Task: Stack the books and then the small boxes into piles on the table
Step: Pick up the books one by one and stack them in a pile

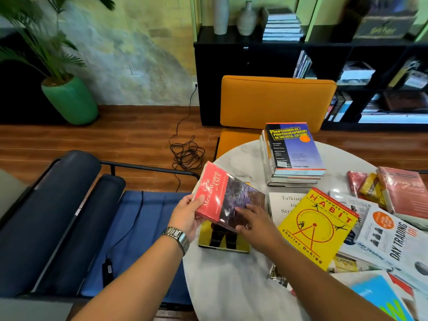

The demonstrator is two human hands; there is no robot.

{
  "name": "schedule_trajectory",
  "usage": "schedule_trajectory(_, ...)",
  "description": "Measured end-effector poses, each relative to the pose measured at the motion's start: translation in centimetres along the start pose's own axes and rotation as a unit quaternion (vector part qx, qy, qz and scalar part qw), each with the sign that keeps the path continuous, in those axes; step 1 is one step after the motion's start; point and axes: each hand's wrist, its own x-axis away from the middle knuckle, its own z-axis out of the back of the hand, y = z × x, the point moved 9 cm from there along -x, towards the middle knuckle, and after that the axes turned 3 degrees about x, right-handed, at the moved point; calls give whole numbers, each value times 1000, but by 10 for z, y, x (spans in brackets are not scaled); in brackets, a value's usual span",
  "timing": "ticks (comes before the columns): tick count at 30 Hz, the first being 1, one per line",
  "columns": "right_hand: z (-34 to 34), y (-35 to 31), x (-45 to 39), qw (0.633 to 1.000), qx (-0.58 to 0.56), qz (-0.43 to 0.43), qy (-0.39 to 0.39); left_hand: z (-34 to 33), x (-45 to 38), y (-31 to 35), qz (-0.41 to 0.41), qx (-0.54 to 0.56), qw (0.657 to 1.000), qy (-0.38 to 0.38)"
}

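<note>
The left hand [187, 217] is gripping a red-and-purple plastic-wrapped book [228, 196] by its near left corner, thumb lying on the red cover and the other fingers curled underneath, holding it tilted above the left edge of the round white marble desk [231, 281]. The right hand [257, 224] is resting on the book's near right part — its fingers [243, 212] are lying fairly straight and spread across the purple cover, pressing rather than curling round it. A metal wristwatch [177, 237] is sitting on the left wrist.

Directly beneath the lifted book, a yellow-and-black book [222, 242] is lying flat on the desk, partly hidden by both hands. At the far side of the desk a pile of books [291, 167] is standing, topped by the blue "Professional Photographer's Survival Guide" [295, 147]. To the right of the hands, loose books are lying overlapped: the yellow "The Power of Habit" [317, 228] resting on a white "Talking to Strangers" book [282, 205], and "Day Trading 101" [393, 239] just beside it — further books are crowding the right edge.

An orange chair [275, 103] is standing behind the desk, a blue-cushioned chair [139, 228] to its left, and a green potted plant [69, 100] by the wall.
</note>
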Motion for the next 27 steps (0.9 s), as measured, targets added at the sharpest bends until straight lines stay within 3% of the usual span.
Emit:
schedule_trajectory(6, 53, 16, -6, 991, -54, -22, 117, -22, 3, 53, -86, 26, 995, -32)
schedule_trajectory(8, 56, 24, -9, 986, -142, -22, 83, -30, -2, 67, -71, 45, 996, -44)
schedule_trajectory(12, 37, 21, -5, 907, -420, -11, -36, -55, -10, 89, -63, 14, 996, -58)
schedule_trajectory(17, 52, 38, 1, 841, -540, -25, 12, -95, -17, 83, -61, -44, 994, -75)
schedule_trajectory(21, 75, 71, -5, 823, -564, -46, 46, -125, -18, 27, -32, -159, 980, -119)
schedule_trajectory(24, 109, 107, -16, 829, -546, -70, 97, -148, -17, -17, -14, -285, 937, -199)
schedule_trajectory(27, 138, 141, -29, 853, -499, -97, 121, -174, -16, -29, -10, -275, 935, -224)
